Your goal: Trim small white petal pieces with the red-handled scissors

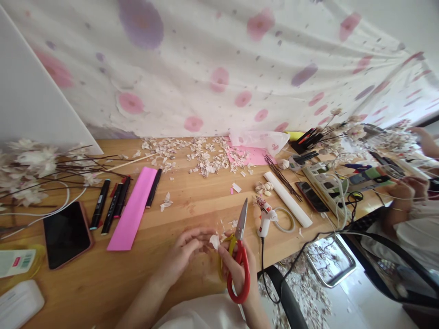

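Near the table's front edge, both hands meet around a small white petal [215,241]. My left hand [187,251] has its fingers bent together, with the fingertips at the petal's left side. My right hand [240,265] is closed around red-handled scissors [242,224], their blades together and pointing up and away. Its thumb and fingertip also touch the petal. Something yellow [232,244] shows beside the scissors, partly hidden by the right fingers; I cannot tell whether it is a separate tool. Small white scraps [234,223] lie just beyond the hands.
A white glue gun [266,220] stands right of the scissors, its cord hanging over the edge. Pink paper [133,210], markers [100,204] and a phone [67,234] lie left. Loose petals [206,160] cover the back. Another person's hands [406,189] are at far right, past a power strip [322,187].
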Available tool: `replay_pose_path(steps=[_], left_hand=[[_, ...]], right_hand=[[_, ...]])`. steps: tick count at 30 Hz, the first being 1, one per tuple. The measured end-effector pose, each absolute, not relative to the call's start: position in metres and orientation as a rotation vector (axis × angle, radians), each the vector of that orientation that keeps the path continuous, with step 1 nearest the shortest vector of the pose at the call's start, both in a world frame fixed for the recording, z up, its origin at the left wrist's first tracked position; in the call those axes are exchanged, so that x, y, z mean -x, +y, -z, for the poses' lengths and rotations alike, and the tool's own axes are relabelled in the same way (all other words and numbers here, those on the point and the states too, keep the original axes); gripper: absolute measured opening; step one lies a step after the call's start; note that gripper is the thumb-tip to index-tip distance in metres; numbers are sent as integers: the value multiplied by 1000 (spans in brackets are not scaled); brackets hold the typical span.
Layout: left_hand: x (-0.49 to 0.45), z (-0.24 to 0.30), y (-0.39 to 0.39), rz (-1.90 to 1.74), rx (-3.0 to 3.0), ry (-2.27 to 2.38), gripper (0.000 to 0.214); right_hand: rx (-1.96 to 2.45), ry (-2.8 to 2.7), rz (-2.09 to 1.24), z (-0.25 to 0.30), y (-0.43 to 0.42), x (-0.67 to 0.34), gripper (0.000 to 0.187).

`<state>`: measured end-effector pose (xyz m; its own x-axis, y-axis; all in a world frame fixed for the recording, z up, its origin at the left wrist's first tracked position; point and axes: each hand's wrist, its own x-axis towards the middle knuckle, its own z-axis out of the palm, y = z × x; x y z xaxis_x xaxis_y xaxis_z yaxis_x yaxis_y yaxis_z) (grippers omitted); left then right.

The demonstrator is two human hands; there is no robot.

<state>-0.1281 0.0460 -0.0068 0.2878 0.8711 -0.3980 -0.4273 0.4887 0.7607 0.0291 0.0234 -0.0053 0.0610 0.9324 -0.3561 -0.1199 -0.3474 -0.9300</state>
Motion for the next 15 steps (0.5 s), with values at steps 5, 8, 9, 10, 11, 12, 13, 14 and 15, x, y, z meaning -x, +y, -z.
replay_pose_path(steps=[5,8,9,10,11,12,13,14,15], left_hand=[[127,12,43,-842,-529,721,35],[123,12,42,-843,-509,700,33],[122,12,42,-842,-499,702,32],[121,11,42,-839,-492,701,32],[121,10,42,-837,-489,701,32],[121,9,42,-841,-487,707,32],[121,7,43,-859,-489,723,33],[122,5,43,-892,-496,752,34],[123,3,44,-937,-515,800,34]], right_hand=[[1300,-749,-1782,1,29,-29,49],[1258,-725,-1850,-5,31,-28,48],[1240,-725,-1856,-6,32,-27,48],[1223,-728,-1856,-8,32,-27,47],[1208,-736,-1849,-9,33,-27,47],[1195,-748,-1841,-9,33,-26,48],[1183,-755,-1834,-9,33,-26,49],[1172,-782,-1819,-8,33,-26,54],[1160,-826,-1791,-7,31,-27,61]])
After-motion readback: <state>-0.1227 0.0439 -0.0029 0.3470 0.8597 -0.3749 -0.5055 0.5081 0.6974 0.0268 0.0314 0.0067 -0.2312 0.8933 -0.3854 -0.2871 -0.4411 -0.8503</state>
